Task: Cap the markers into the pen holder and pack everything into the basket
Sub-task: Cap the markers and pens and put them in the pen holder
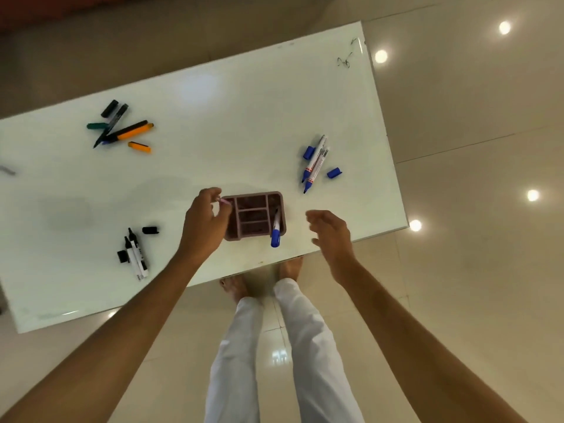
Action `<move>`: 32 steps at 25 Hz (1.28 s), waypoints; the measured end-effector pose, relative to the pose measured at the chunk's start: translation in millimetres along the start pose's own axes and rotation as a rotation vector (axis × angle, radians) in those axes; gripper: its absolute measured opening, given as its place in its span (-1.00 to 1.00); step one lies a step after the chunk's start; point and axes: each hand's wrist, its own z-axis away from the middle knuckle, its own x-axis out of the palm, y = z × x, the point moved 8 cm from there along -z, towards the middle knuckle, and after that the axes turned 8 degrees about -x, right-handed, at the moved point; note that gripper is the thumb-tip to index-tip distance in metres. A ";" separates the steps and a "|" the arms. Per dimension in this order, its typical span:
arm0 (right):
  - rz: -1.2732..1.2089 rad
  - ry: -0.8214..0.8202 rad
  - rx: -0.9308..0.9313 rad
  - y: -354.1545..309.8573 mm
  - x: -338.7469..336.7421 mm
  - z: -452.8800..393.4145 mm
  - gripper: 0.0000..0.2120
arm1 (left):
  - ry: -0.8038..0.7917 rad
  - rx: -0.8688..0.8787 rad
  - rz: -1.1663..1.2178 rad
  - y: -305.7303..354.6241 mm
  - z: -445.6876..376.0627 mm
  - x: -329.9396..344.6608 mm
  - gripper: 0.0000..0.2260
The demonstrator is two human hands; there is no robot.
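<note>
A pink pen holder [254, 195] with several compartments stands near the front edge of the white table [213, 117]. A capped blue marker [276, 228] leans in its right compartment. My left hand [206, 218] grips the holder's left rim. My right hand [331, 232] hovers open just right of the holder, holding nothing. Two uncapped blue markers [314, 163] lie to the right with two blue caps [309, 152] [334, 172]. Two uncapped black markers [137, 257] lie at front left with black caps [150, 230]. Orange, green and black markers [122, 129] lie at back left.
The table's front edge runs just below the holder, and its right edge lies past the blue markers. My legs in white trousers [274, 346] stand on a glossy tiled floor [457, 270]. No basket is in view.
</note>
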 end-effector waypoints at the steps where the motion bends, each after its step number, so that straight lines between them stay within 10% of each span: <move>1: -0.026 0.053 0.033 8.4 -20.4 2.0 -0.77 | 0.042 0.139 -0.084 23.9 3.7 -1.1 -0.69; 8: -0.144 0.277 0.125 52.9 -140.2 5.2 -0.78 | -0.019 0.605 -0.557 172.9 10.6 115.8 -0.73; 22: -0.416 0.368 0.172 103.4 -182.6 27.1 -0.80 | -0.054 0.649 -0.621 186.1 -41.0 230.9 -0.82; 32: -0.387 0.228 0.069 29.7 -115.3 -9.2 -0.77 | 0.001 0.434 -0.236 154.6 0.8 139.2 -0.67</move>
